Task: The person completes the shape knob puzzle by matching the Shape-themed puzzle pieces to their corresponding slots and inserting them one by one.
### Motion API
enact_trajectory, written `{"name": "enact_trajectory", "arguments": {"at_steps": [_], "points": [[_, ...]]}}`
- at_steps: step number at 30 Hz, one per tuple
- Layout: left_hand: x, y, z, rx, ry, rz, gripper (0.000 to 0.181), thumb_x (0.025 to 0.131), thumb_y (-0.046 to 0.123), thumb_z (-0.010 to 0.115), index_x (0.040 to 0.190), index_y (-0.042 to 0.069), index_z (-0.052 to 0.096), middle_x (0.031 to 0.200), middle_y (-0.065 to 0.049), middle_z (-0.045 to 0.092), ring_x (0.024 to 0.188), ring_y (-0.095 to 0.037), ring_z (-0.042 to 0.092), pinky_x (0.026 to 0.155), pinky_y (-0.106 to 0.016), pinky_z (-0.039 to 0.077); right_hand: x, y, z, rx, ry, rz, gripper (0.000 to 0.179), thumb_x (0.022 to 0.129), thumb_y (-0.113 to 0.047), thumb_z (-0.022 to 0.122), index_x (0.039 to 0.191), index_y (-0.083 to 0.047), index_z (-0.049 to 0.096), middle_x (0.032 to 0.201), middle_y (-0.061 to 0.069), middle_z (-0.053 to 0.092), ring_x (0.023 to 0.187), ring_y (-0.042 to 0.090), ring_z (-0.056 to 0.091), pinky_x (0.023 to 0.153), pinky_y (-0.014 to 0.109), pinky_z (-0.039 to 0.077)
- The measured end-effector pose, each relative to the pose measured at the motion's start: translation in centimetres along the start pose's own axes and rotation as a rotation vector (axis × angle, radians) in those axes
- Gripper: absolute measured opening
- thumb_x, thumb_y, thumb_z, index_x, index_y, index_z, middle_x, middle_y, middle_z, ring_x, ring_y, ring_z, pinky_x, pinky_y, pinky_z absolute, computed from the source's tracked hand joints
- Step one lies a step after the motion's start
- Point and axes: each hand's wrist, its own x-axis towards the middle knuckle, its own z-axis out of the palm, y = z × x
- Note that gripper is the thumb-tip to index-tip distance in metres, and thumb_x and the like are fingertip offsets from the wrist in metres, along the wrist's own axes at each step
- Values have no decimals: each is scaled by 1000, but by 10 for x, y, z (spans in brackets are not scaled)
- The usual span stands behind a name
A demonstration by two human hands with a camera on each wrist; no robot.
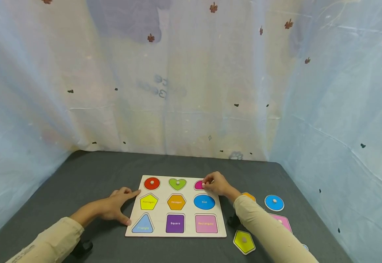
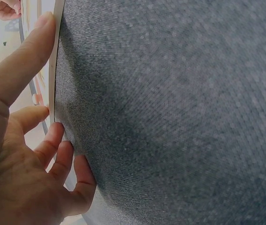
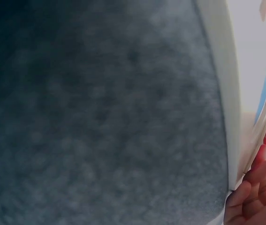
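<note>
A white shape puzzle board point(image 1: 187, 190) lies on the dark cloth. My left hand point(image 1: 114, 206) rests along its left edge, thumb and index finger spread against the side; in the left wrist view, that thumb point(image 2: 34, 42) lies on the rim. At the top right corner my right hand point(image 1: 217, 183) pinches a magenta puzzle piece point(image 1: 198, 185), which sits at its recess; the hand hides most of the piece, so whether it is fully seated I cannot tell. A red circle piece point(image 1: 152, 183) and a green heart piece point(image 1: 177, 184), both with knobs, sit in the top row.
Right of the board lie loose knobbed pieces: a yellow pentagon point(image 1: 244, 241), a blue piece point(image 1: 274, 203), a pink piece point(image 1: 283, 221) and an orange piece point(image 1: 249, 196), partly behind the right sleeve. Pale curtains point(image 1: 191, 91) hang behind and beside the table.
</note>
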Motion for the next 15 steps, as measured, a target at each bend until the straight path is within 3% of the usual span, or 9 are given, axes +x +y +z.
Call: {"name": "enact_trajectory", "arguments": {"at_steps": [15], "points": [[1, -2, 1, 3, 2, -13, 112, 67, 33, 94, 159, 12, 33, 147, -20, 36, 128, -40, 36, 107, -69, 32, 3, -1, 0, -13, -7, -17, 9, 92, -6, 73, 94, 3, 72, 71, 2, 54, 65, 10, 48, 57, 21, 40]]}}
